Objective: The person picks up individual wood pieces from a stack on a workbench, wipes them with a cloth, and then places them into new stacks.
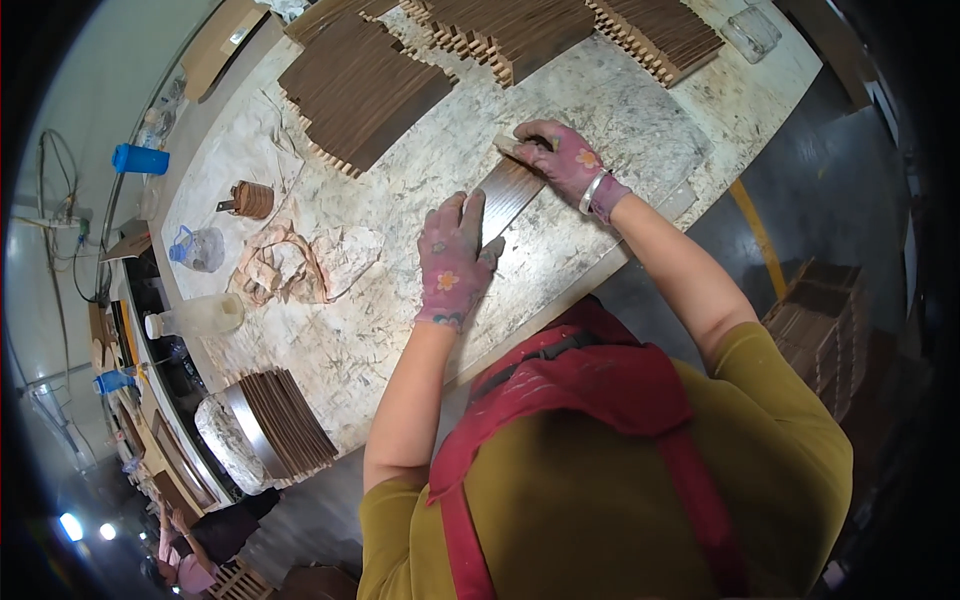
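A dark brown wooden strip [508, 197] lies slantwise on the stained white worktable, between my two hands. My left hand [453, 262], in a pink flowered glove, rests at its near left end with the fingers stretched and the thumb apart. At the far right end, my right hand [566, 168] is closed, its fingers bent round a small pale block [508, 147] at the strip's edge. The glove hides most of that block, so its kind cannot be made out. A pale bracelet circles my right wrist.
Dark wooden strips stand in stacks [365, 88] along the far side; another stack [285, 425] sits at the near left. Crumpled cloth [285, 262], a round brown tin [251, 200], a plastic jug [200, 249] and a whitish bottle [200, 317] occupy the left side. A blue cup [141, 159] stands beyond.
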Tool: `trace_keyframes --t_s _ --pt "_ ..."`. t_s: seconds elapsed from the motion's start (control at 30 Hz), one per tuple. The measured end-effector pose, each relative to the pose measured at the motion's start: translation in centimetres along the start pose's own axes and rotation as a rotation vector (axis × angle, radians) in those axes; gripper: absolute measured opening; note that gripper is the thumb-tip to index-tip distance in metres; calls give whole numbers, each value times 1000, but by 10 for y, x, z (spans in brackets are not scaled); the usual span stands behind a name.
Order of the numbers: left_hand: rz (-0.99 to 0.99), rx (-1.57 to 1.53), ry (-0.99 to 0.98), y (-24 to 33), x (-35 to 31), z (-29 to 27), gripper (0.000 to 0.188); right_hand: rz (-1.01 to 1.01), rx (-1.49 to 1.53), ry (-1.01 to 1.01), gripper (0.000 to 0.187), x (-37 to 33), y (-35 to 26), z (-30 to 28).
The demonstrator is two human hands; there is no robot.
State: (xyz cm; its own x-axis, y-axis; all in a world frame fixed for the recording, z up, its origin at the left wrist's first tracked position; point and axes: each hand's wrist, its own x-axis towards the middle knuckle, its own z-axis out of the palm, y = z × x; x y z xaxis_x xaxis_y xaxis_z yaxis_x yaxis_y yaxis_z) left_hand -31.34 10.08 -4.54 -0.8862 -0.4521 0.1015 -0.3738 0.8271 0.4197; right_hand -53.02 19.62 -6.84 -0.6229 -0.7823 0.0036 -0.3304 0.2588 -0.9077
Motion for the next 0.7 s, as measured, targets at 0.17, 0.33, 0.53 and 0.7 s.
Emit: trace_keyframes --t_s 0.17,0.33,0.53,0.7 --pt "-28 15 -19 6 0 -6 67 -21 -196 -62 39 -13 -11 -10" --pt "-31 -182 -124 -14 10 -12 55 159 -100 -202 35 -79 -24 -54" --pt "29 -203 -369 -44 38 -32 52 -505 -156 -119 31 -91 -53 -5" --pt "8 -206 -470 -52 50 -26 58 -801 -286 -509 23 -84 -68 69"
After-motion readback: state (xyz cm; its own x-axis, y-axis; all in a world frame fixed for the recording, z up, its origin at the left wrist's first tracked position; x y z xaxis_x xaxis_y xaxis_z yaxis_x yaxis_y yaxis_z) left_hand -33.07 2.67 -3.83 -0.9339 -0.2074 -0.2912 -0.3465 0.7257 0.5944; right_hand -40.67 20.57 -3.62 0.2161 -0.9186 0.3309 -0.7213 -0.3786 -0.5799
